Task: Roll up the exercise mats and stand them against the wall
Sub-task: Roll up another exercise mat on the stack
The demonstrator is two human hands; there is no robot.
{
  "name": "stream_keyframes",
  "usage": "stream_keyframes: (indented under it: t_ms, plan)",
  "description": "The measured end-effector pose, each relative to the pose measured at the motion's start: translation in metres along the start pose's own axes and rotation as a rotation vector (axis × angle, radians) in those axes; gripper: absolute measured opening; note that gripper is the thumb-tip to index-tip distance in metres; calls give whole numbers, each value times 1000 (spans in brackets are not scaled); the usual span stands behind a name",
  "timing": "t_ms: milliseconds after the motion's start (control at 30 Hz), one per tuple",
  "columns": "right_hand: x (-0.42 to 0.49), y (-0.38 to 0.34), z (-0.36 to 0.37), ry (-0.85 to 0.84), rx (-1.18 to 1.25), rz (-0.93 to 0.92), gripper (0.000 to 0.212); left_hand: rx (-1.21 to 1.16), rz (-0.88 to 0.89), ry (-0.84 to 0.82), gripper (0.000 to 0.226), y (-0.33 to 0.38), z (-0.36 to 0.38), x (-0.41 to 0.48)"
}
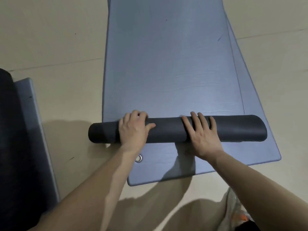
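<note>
A blue-grey exercise mat [166,67] lies flat on the floor, stretching away from me. Its near end is wound into a dark roll [166,130] lying crosswise. My left hand [133,130] rests on the roll's left part with its fingers curled over the top. My right hand [201,134] presses on the right part with flat, spread fingers. A second blue mat [208,157] lies underneath, its near end sticking out toward me, with a metal eyelet [138,158] by my left wrist.
At the left edge another blue mat [33,117] lies flat with a dark roll [8,130] on it. Beige tiled floor [58,39] surrounds the mats. A shoe [236,214] shows at the bottom right.
</note>
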State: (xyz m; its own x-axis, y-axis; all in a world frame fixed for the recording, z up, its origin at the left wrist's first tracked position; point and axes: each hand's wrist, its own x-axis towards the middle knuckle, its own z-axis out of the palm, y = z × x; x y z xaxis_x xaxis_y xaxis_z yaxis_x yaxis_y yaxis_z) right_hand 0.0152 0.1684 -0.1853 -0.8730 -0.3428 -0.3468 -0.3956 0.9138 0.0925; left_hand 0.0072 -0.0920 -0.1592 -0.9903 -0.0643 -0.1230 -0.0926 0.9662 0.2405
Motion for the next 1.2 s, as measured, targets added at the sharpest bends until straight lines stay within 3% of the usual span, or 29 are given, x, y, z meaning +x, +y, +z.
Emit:
stream_keyframes:
  t_ms: [33, 133, 200, 300, 367, 500, 733, 800, 900, 967, 1000, 1100, 1133, 1167, 1200]
  plan:
    - [16, 4, -7, 11, 9, -3, 132, 11, 75, 45, 67, 3, 8, -11]
    - [52, 13, -21, -2, 24, -15, 125, 237, 186, -288, 133, -8, 27, -14]
    - [53, 11, -18, 67, -18, 13, 121, 243, 231, -312, 140, -19, 33, 11]
    - [45, 6, -5, 226, -51, 14, 86, 160, 299, -269, 130, -26, 31, 44]
    - [57, 12, -6, 271, -29, 14, 75, 83, 313, -255, 120, -28, 28, 56]
    - [68, 25, -24, 104, 24, 9, 72, -16, 276, -299, 102, -21, 8, 57]
    - [13, 13, -52, -348, 243, -66, 86, 46, 246, -868, 82, -6, -21, 27]
    - [-2, 11, -48, -339, 279, -23, 94, 8, 230, -990, 76, -5, -23, 32]
    - [-26, -6, -36, -196, 209, 108, 116, -43, 182, -1037, 78, -5, -28, 50]
    - [-38, -14, -25, -124, 179, 134, 116, 30, 184, -963, 85, 1, -31, 46]
    - [-35, -11, -24, -139, 217, 135, 115, 93, 174, -834, 85, 2, -32, 37]
    - [4, 18, -41, -278, 395, 79, 115, 86, 144, -172, 50, 6, -19, -13]
    - [20, 26, -49, -339, 440, 57, 115, 75, 162, -17, 49, 4, -9, -30]
    - [32, 30, -54, -375, 463, 49, 115, 68, 188, 32, 62, 2, -1, -41]
    - [39, 32, -55, -374, 472, 52, 114, 97, 212, -35, 86, 0, 6, -45]
